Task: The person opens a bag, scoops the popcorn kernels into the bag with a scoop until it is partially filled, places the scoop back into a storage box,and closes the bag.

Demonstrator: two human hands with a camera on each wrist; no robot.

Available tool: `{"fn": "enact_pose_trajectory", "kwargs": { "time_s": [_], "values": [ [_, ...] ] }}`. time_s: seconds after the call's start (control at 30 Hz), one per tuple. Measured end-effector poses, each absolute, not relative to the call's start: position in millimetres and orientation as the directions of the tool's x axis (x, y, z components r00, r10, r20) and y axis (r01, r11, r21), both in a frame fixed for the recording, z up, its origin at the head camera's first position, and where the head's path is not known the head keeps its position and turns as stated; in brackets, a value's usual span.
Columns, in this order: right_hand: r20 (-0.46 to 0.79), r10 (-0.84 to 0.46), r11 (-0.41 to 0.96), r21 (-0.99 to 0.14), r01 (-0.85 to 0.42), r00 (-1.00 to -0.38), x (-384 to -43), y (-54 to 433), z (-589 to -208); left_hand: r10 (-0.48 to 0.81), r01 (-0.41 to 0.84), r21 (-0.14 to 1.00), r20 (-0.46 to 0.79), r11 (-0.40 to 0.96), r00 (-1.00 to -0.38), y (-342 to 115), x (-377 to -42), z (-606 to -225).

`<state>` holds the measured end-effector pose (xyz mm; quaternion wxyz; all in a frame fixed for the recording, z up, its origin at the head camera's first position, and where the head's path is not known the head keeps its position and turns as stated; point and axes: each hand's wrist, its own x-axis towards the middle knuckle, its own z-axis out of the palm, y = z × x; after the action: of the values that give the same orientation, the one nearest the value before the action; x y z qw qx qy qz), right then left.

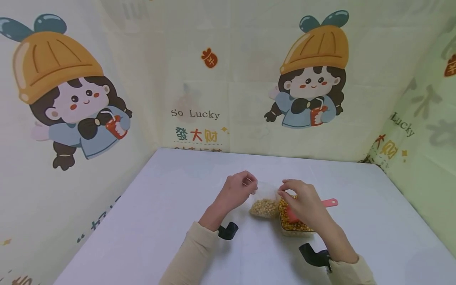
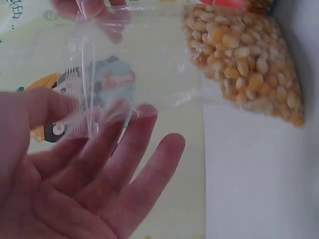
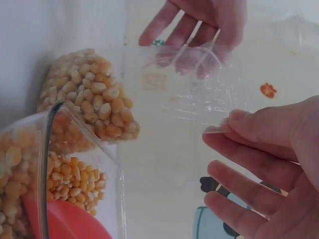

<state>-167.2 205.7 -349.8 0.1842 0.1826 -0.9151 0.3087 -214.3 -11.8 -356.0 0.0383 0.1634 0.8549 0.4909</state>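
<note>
A clear plastic zip bag (image 1: 266,191) stands upright on the table, its lower part filled with corn kernels (image 1: 264,208). My left hand (image 1: 239,188) pinches the bag's top edge at the left corner between thumb and index finger; the other fingers spread behind the film in the left wrist view. At the opposite top corner, my right hand (image 3: 269,159) pinches the film between thumb and forefinger. Beside the bag, partly behind the right hand, sits a clear square container (image 1: 297,233) of corn kernels. A red scoop (image 3: 70,219) lies in it, its handle (image 1: 330,203) sticking out to the right.
The white table (image 1: 178,190) reaches back to a cream cloth backdrop (image 1: 249,95) printed with cartoon figures. Black wrist mounts (image 1: 228,231) hang under both forearms near the tabletop. The container stands close against the bag's right side.
</note>
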Motion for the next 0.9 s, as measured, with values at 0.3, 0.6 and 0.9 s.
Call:
{"fn": "enact_pose_trajectory", "kwargs": {
  "time_s": [0.3, 0.6, 0.9],
  "values": [
    [0.475, -0.231, 0.728, -0.494, -0.474, -0.849, -169, 203, -346, 0.450, 0.385, 0.786, 0.154, 0.484, -0.880, -30, -216, -362],
    [0.386, -0.270, 0.734, -0.510, -0.448, -0.882, -171, 194, -345, 0.487, 0.432, 0.748, 0.168, 0.504, -0.857, -41, -216, -364],
    [0.429, -0.227, 0.727, -0.522, -0.445, -0.874, -170, 198, -343, 0.465, 0.503, 0.684, 0.262, 0.529, -0.846, -42, -218, -361]
  ]
}}
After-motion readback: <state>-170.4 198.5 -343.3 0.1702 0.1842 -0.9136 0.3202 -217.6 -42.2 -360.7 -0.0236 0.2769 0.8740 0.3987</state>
